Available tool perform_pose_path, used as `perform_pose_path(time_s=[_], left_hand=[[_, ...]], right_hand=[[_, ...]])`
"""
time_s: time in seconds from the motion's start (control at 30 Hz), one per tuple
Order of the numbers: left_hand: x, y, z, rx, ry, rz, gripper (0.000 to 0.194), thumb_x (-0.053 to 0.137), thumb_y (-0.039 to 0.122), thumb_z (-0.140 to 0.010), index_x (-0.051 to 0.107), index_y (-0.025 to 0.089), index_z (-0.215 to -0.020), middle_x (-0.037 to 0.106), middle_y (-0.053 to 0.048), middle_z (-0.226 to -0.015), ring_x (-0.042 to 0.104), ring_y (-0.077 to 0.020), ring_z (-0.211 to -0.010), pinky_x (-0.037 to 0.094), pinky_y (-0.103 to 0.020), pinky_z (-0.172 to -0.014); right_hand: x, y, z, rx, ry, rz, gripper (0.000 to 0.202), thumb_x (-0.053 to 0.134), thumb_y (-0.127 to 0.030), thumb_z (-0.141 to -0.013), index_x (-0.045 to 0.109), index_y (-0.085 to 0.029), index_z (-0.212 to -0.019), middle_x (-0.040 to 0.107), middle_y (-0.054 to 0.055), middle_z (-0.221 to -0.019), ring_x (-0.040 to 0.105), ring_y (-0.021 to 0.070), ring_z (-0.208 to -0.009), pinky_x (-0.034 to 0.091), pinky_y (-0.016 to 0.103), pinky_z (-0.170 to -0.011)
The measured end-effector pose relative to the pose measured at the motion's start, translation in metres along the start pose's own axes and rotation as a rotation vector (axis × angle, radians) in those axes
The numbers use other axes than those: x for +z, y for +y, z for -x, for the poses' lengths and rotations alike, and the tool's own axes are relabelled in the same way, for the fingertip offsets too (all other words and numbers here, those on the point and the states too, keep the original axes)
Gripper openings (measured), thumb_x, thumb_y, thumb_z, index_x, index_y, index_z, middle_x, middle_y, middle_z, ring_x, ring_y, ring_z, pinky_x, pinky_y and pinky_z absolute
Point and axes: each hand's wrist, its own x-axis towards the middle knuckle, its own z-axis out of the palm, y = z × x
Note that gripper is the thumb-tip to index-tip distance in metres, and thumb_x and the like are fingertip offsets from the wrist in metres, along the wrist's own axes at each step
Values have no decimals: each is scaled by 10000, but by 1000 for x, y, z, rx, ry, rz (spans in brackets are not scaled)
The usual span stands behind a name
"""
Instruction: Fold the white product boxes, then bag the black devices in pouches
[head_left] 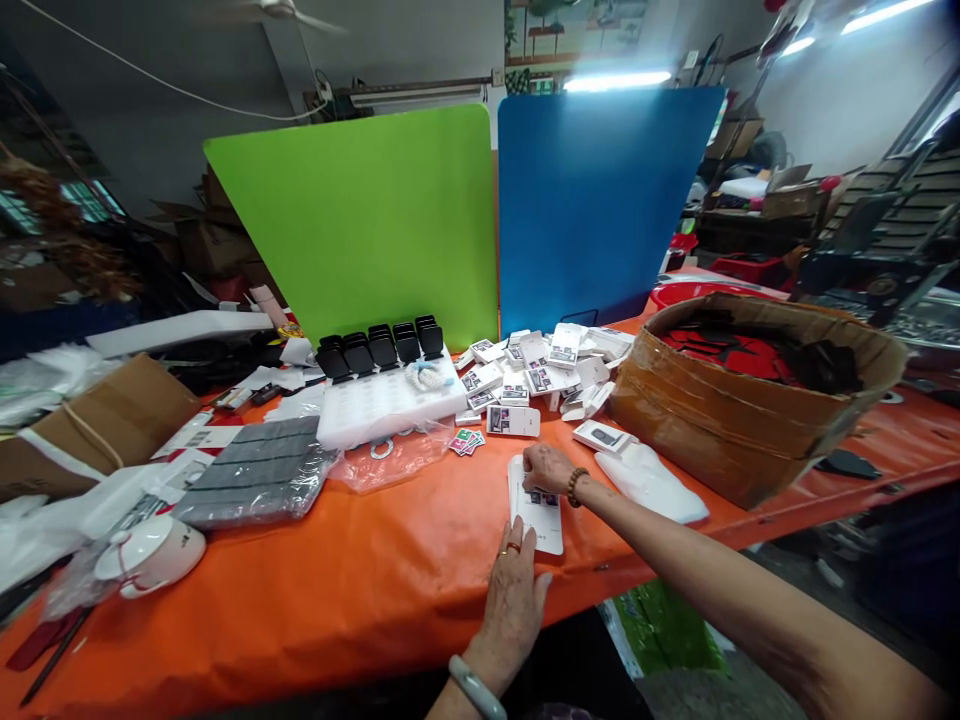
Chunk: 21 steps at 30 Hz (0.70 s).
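A thin stack of white printed cards or flattened boxes (546, 524) lies on the orange tabletop near its front edge. My left hand (516, 580) rests against the lower left of the stack, fingers stretched out, with a ring on one finger and a bangle at the wrist. At the upper part of the stack is my right hand (547, 470), its fingers bent together on the top piece; what they pinch, if anything, is hidden. Beyond the hands lies a heap of small white boxes (517, 378).
A large cardboard box (697, 430) with black pieces stands at the right. White foam (390, 405) holds black items; a plastic-wrapped grey bundle (251, 470) and white mug (161, 552) are left. Green (375, 220) and blue (600, 200) panels stand behind.
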Motion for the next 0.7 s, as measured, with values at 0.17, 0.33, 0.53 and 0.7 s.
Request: perform_pose_path(time_s=[0.17, 0.33, 0.53, 0.7], left_hand=[[-15, 15, -15, -131, 101, 131, 516, 451, 199, -861, 414, 129, -1371, 388, -186, -1467, 380, -292, -1345, 350, -477, -1090], [-38, 37, -26, -188, 187, 193, 490, 353, 239, -914, 399, 138, -1391, 532, -174, -1329, 500, -261, -1232, 395, -413, -1036], [-44, 41, -16, -296, 120, 150, 584, 455, 262, -861, 356, 113, -1417, 568, -201, -1287, 567, -303, -1123, 444, -403, -930], [-50, 48, -5, -351, 78, 175, 628, 575, 249, -785, 413, 121, -1379, 608, -185, -1226, 582, -312, -1086, 440, -392, -913]], right_hand=[[-16, -4, 15, -28, 37, -155, 205, 667, -58, -604, 504, -161, -534, 586, 9, -587, 547, 138, -610, 289, 221, -493], [-16, -17, 46, -56, 55, -383, 225, 600, -49, -622, 433, -181, -549, 514, -36, -529, 492, 92, -523, 266, 197, -455], [3, -28, 73, 6, -83, -744, 193, 530, -156, -704, 359, -221, -641, 409, -113, -436, 380, 52, -303, 285, 168, -336], [14, -35, 85, 19, -168, -937, 187, 545, -218, -704, 361, -228, -670, 351, -141, -417, 278, 40, -285, 235, 166, -316]])
